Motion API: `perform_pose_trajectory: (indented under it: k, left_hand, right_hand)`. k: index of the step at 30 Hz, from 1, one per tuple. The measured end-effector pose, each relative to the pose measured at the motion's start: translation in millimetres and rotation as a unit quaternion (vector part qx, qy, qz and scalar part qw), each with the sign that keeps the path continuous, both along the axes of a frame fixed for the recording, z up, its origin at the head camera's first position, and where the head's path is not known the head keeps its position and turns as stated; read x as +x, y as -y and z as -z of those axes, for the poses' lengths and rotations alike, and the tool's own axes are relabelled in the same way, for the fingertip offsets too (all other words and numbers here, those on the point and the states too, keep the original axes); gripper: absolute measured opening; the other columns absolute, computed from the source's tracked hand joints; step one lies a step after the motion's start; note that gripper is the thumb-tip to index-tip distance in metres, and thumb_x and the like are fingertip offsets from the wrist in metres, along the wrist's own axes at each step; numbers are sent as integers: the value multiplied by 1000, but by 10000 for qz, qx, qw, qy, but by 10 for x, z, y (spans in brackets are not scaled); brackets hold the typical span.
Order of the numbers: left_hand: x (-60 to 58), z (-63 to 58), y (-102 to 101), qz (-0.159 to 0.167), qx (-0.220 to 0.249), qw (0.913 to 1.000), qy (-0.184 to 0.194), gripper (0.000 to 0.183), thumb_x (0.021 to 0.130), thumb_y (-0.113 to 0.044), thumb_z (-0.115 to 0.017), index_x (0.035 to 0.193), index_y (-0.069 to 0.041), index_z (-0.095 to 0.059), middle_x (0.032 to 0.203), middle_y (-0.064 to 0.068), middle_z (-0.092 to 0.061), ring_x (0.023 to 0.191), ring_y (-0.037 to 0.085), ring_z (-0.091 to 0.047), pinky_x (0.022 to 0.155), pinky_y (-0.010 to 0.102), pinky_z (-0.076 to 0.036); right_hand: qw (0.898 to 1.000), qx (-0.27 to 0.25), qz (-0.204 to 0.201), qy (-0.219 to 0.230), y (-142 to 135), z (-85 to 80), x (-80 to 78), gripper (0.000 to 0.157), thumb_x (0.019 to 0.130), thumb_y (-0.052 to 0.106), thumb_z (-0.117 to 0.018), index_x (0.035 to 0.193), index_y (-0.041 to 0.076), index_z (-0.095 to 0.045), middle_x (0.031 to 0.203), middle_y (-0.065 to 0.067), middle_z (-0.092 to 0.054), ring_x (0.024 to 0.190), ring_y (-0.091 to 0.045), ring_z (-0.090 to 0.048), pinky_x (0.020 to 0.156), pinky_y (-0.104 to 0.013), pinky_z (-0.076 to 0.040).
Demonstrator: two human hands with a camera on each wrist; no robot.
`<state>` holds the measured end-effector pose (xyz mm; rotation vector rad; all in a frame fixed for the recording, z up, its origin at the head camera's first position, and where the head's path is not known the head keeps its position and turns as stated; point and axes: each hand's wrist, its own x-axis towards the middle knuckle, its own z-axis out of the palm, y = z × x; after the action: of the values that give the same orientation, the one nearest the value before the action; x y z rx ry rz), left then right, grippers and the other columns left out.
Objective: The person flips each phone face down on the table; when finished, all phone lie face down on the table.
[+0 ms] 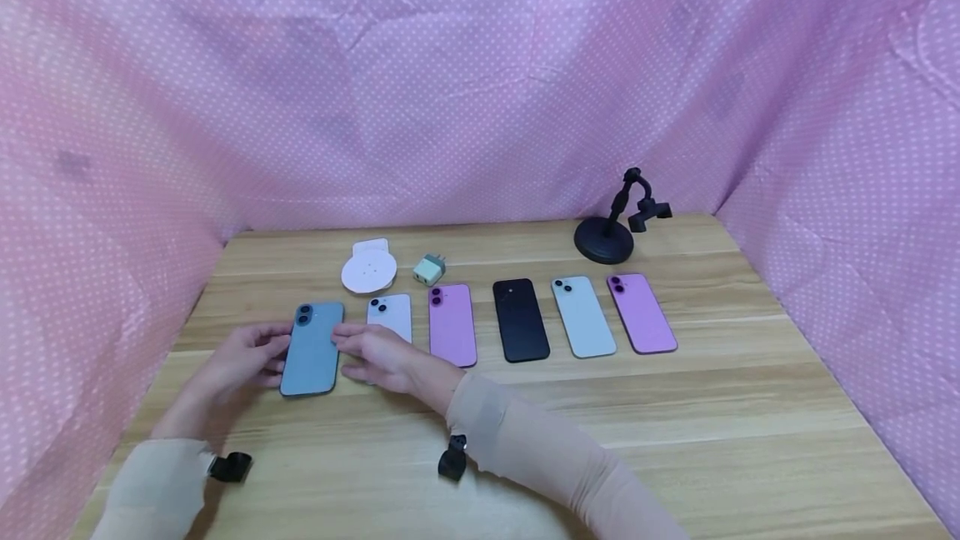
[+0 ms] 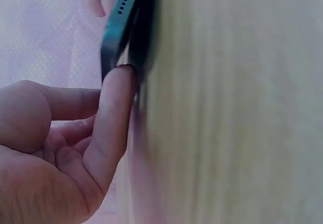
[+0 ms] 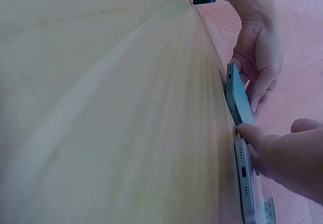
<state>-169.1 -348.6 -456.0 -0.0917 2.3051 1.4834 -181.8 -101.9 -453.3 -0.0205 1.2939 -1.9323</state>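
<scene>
A blue phone [image 1: 311, 350] with two stacked rear cameras lies back up, held between both hands at the left of the table. My left hand [image 1: 242, 361] grips its left edge. In the left wrist view, that hand's fingertip reaches under the tilted phone [image 2: 115, 35], and a gap shows between the phone and the wood. My right hand [image 1: 386, 357] holds the right edge with its fingertips, seen at the phone's near corner in the right wrist view. Its fingers and wrist partly cover a pale lilac phone [image 1: 393, 312], lying just beyond them.
To the right lie a purple phone [image 1: 452, 327], a black phone [image 1: 521, 321], a pale mint phone [image 1: 583, 317] and another purple phone [image 1: 642, 313]. Behind are a white round charging stand [image 1: 369, 271], a charger plug [image 1: 430, 269] and a black phone holder [image 1: 604, 241]. Pink dotted cloth [image 1: 480, 90] surrounds the table.
</scene>
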Motion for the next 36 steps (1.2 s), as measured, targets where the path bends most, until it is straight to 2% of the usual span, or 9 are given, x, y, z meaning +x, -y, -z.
perform_pose_trajectory:
  k: [10,16,22,28,32,36]
  left_hand:
    - [-12,32,-38,-123,-553,9984,-46,49,112,-17,-39,150,13,-33,115,24,-61,87,21,-65,70,36,-62]
    - [6,36,-69,-160,-694,9972,-217,47,110,-14,-41,148,14,-35,115,27,-60,85,21,-64,67,37,-63]
    - [-32,38,-100,-125,-1003,9940,-410,48,110,-17,-41,147,14,-36,116,29,-59,85,23,-63,66,35,-61]
    - [-65,51,-145,-10,-948,9941,-518,45,110,-14,-41,144,14,-38,117,30,-61,87,24,-64,70,36,-61]
    - [-55,58,-159,1,-1049,9930,-543,44,109,-14,-41,144,13,-38,113,27,-61,88,24,-62,70,36,-61]
    - [-26,38,-142,-24,-1105,9928,-456,44,110,-14,-39,144,13,-36,117,30,-58,89,27,-61,70,37,-60]
  right_hand:
    - [10000,-7,15,12,51,17,19,53,103,4,-52,154,3,-39,159,-11,-39,150,-28,-28,117,-53,-34]
    - [10000,-6,66,10,62,19,19,54,102,3,-52,154,4,-40,159,-9,-39,149,-28,-30,116,-52,-36]
    - [9999,-1,126,-68,77,38,3,55,101,2,-53,154,4,-40,159,-10,-38,149,-30,-31,116,-52,-37]
    - [9998,23,155,-83,52,47,-21,56,101,1,-53,155,4,-39,160,-10,-37,149,-30,-29,115,-52,-37]
    - [9999,39,130,-90,37,54,-11,56,100,2,-54,155,4,-40,160,-9,-38,149,-30,-30,115,-51,-38]
    - [9999,42,46,-110,61,58,3,56,100,2,-54,154,5,-40,160,-9,-38,148,-30,-31,114,-50,-40]
